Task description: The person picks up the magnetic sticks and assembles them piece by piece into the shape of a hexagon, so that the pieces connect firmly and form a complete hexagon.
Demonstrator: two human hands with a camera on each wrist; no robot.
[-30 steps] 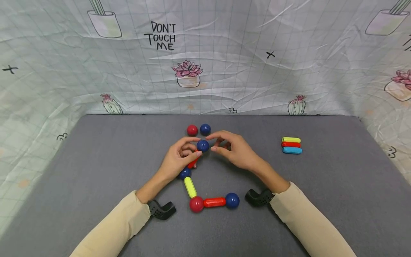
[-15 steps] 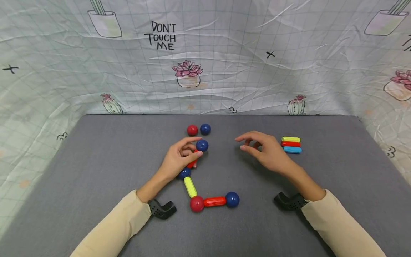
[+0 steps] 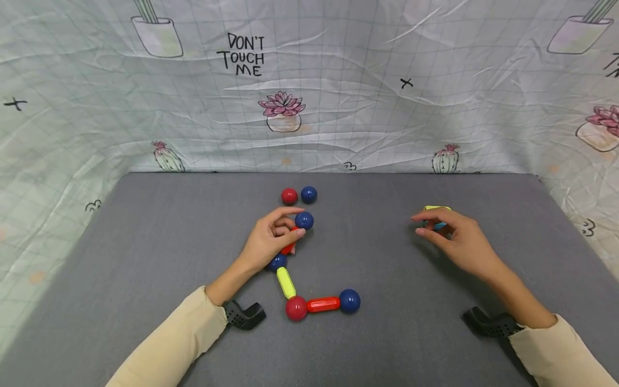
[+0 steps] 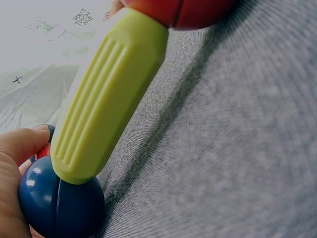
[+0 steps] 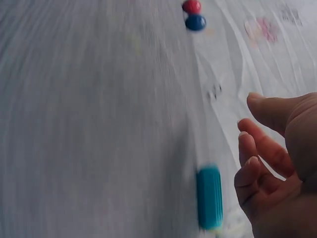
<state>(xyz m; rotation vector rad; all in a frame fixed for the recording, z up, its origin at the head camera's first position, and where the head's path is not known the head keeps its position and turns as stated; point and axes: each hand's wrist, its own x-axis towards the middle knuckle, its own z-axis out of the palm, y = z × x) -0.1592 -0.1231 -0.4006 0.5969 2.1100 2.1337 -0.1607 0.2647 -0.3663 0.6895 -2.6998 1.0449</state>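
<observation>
Your head view is crisp and evenly lit, a soft shadow under your right hand point(image 3: 459, 242); your dim right-wrist view smears the gray tabletop point(image 5: 99, 129) beside that hand, and light glints off the blue ball point(image 4: 42, 203) nearest your left palm point(image 4: 9, 198).

Glossy blue ball point(image 3: 304, 220), touching red rod point(image 3: 288, 248)

From the head we look forward and down over the table point(image 3: 193, 215); nearer, our left-wrist view shares its yellow stick point(image 4: 111, 94), centre-left, our right-wrist view its blue stick point(image 5: 210, 197), lower right.
</observation>
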